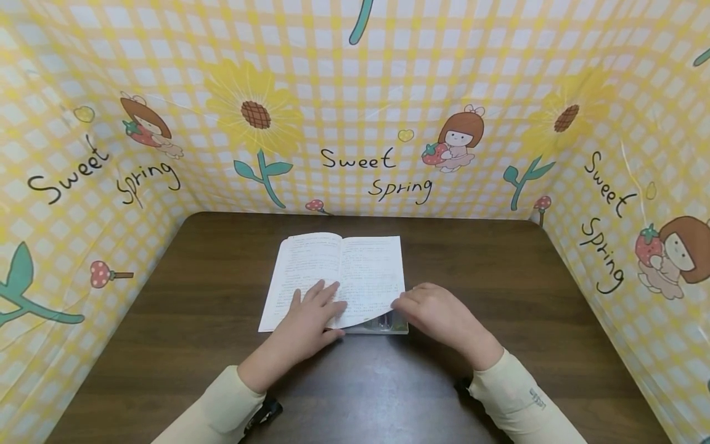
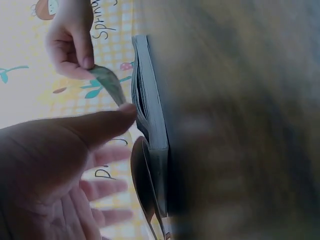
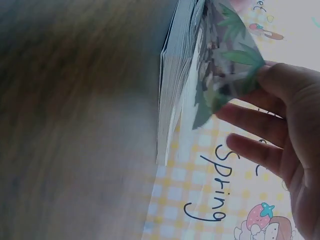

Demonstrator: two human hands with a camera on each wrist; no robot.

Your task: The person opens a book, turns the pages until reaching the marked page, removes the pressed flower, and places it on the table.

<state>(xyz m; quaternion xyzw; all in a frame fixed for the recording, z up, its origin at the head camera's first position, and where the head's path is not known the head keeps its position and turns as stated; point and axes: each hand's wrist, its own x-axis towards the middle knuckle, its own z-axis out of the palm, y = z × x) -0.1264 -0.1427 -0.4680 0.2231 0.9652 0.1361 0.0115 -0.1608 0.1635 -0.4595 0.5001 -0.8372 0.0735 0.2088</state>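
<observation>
An open book (image 1: pixel 304 262) with printed pages lies on the dark wooden table. My left hand (image 1: pixel 307 324) rests with spread, straight fingers over its lower middle, by the spine. At the lower right corner, my right hand (image 1: pixel 444 314) pinches a lifted page (image 1: pixel 374 271) between thumb and fingers. The raised page curves up from the book, and its underside (image 3: pixel 230 65) carries a coloured picture with green leaves in the right wrist view. Below it, a dark picture page (image 1: pixel 383 322) shows. In the left wrist view, the thick page block (image 2: pixel 152 95) appears edge-on beside my left thumb.
The brown table (image 1: pixel 488 259) stretches around the book on all sides. Yellow checked cloth (image 1: pixel 360 92) with flowers, cartoon figures and lettering hangs behind and along both sides. Dark straps (image 1: pixel 263 414) sit at both sleeve cuffs.
</observation>
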